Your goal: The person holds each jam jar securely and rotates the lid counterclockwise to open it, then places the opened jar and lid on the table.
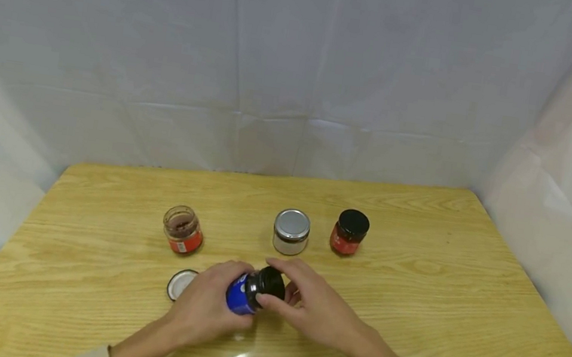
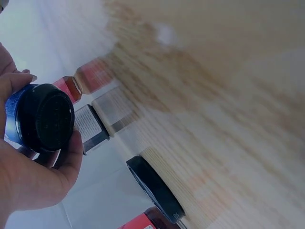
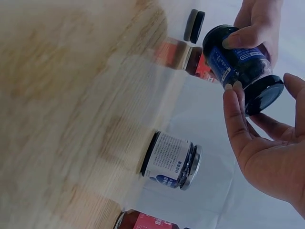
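A blue-labelled jar [image 1: 240, 295] with a black lid [image 1: 272, 284] is tilted on its side in the air, its lid end pointing right. My left hand [image 1: 207, 299] grips the jar's body; in the right wrist view its thumb lies across the blue label. With thumb and fingers spread round the lid, my right hand [image 1: 318, 304] holds its rim. In the left wrist view the jar's dark base [image 2: 55, 119] faces the camera. Just beside my left hand a loose lid [image 1: 178, 284] lies with its white inside up, partly covered by the hand.
An opened jar with a red label [image 1: 186, 242] stands at the left. Farther back are a silver-lidded jar [image 1: 292, 230] and a black-lidded jar with a red label [image 1: 348, 235]. They stand on a wooden table [image 1: 439, 295], with white sheeting [image 1: 278, 69] behind it.
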Tool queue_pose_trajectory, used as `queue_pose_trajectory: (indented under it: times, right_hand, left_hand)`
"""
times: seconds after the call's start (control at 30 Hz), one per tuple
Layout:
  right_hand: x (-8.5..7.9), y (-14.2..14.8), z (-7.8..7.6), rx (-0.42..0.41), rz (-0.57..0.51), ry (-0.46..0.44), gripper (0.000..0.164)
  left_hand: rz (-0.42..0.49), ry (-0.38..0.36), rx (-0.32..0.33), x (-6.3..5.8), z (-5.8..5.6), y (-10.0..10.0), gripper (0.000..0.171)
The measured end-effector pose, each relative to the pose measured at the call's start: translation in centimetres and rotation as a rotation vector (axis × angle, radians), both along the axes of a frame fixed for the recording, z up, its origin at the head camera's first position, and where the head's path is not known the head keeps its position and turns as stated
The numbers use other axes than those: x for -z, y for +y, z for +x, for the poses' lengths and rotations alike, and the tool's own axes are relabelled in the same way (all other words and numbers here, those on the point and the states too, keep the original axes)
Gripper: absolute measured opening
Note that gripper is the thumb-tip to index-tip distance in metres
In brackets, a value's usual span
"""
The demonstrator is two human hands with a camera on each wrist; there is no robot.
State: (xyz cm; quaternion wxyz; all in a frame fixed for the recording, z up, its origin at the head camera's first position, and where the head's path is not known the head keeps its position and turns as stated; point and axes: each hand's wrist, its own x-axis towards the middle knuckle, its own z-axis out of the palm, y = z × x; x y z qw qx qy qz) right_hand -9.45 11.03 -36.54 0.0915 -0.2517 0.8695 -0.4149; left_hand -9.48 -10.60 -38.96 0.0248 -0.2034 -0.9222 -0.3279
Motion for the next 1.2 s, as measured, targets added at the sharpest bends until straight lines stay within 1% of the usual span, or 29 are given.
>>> queue_pose_trajectory:
  times: [0.17,0.37,0.53,0.73,0.83,0.93,1.07,1.13,1.2]
  right_hand:
    - [0.2,-0.1,0.1,0.007,-0.002,0.015,0.062]
    - [0.4,0.0,0.0,0.003,0.003,0.0,0.062]
    - [0.5,0.1,0.0,-0.01,-0.03,-0.006,0.061]
    - [0.9,0.3,-0.1,-0.06,-0.077,0.02,0.054]
    - [1.0,0.5,-0.1,-0.092,-0.076,0.042,0.049]
    - [1.1,0.6,-0.1,-0.103,-0.062,0.056,0.048]
    - [1.0,0.4,0.0,-0.063,-0.028,0.061,0.052]
    - [0.9,0.1,0.1,-0.024,0.005,0.077,0.053]
    - [0.8,-0.2,0.2,0.02,0.061,0.117,0.054]
  left_hand:
    - [-0.031,0.011,0.008,0.0,0.0,0.0,0.059]
    - [-0.055,0.0,0.024,0.0,0.2,-0.1,0.061]
    - [-0.067,0.015,0.041,0.1,0.3,-0.1,0.056]
    - [-0.057,0.032,0.089,0.0,0.2,-0.2,0.05]
    - [-0.048,0.016,0.115,-0.1,0.2,-0.2,0.047]
    - [-0.037,-0.014,0.124,-0.1,0.2,-0.2,0.046]
    - [-0.03,-0.034,0.096,-0.1,0.3,-0.1,0.051]
    - [-0.032,-0.039,0.075,-0.1,0.4,0.0,0.055]
    - [-0.028,-0.044,0.06,-0.1,0.5,0.1,0.059]
